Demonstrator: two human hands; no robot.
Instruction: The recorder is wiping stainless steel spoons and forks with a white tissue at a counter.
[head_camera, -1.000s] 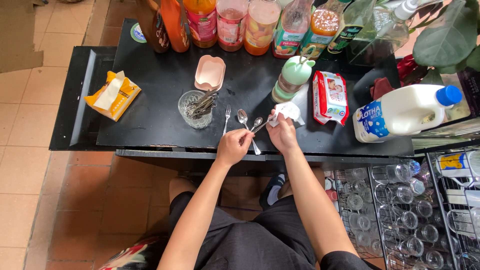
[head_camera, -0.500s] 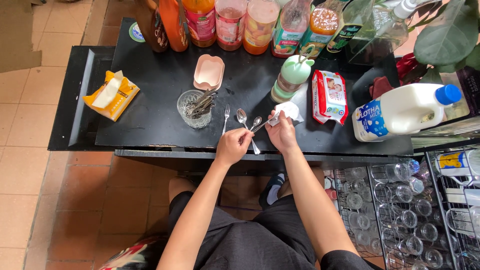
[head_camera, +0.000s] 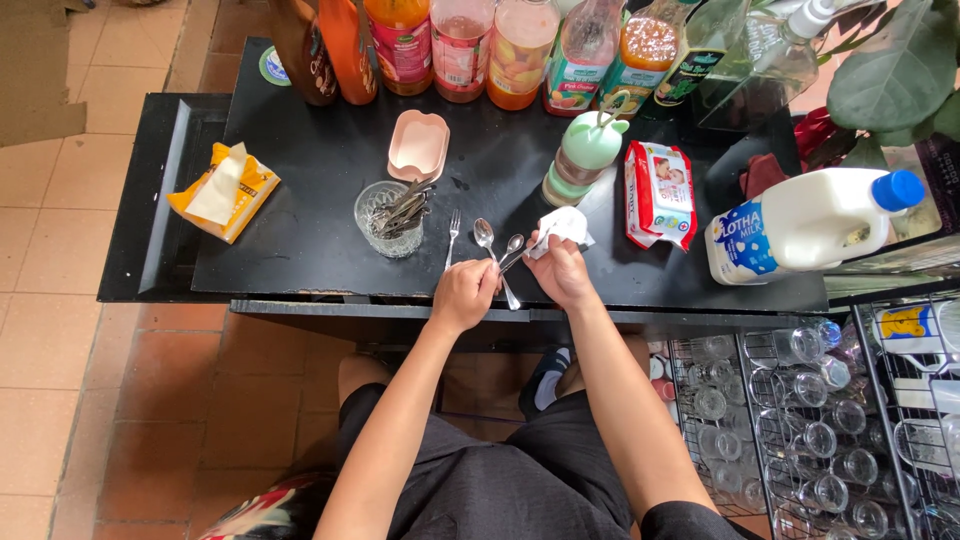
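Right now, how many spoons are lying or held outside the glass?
2. One spoon lies on the black table beside the fork; the other spoon is between the left hand and right hand. The glass may hide more.

Two spoons, one fork, one cutlery glass, one white cloth, one pink dish, one milk jug, one wipes pack, one tissue box, two hands
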